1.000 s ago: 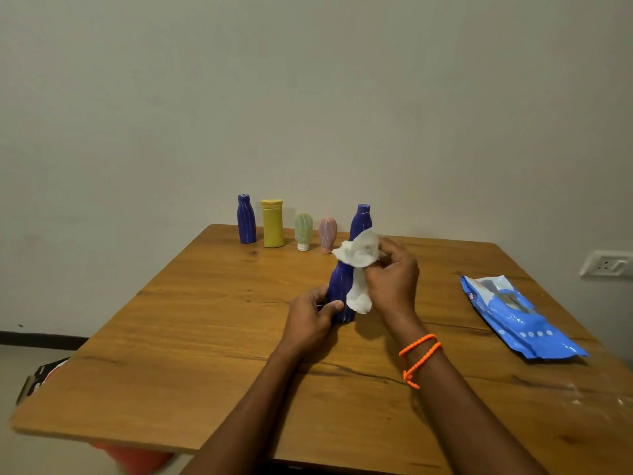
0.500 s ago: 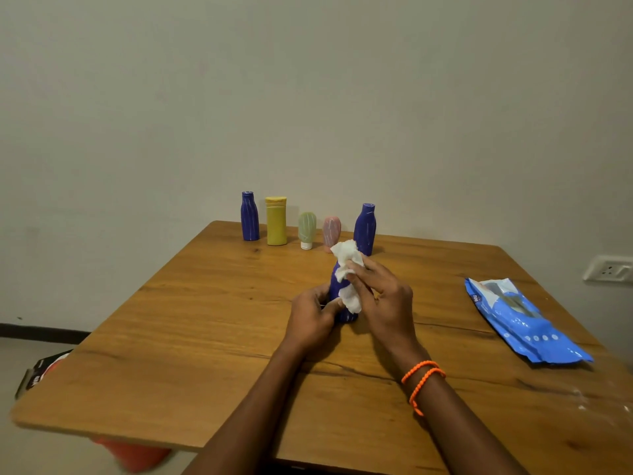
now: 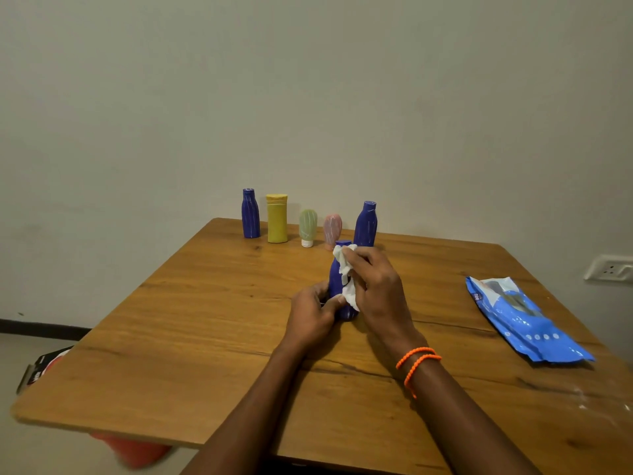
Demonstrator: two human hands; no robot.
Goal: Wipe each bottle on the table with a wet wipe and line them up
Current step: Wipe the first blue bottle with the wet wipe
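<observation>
Blue bottle [image 3: 337, 279] upright mid-worktop [image 3: 205, 320]. Left hand [image 3: 313, 315] grips its base, likely steadying it; right hand [image 3: 375, 289] presses wet wipe [image 3: 346, 269] against its side. Five bottles lined up behind.

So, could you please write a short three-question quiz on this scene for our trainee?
1. True or false: the right hand presses a wipe against the near blue bottle.
2. How many bottles stand in the row by the far edge of the table?
3. Which hand grips that bottle near its base: A) left hand, B) right hand, C) neither?

Key: 1 true; 2 five: blue, yellow, green, pink, blue; 3 A.
</observation>
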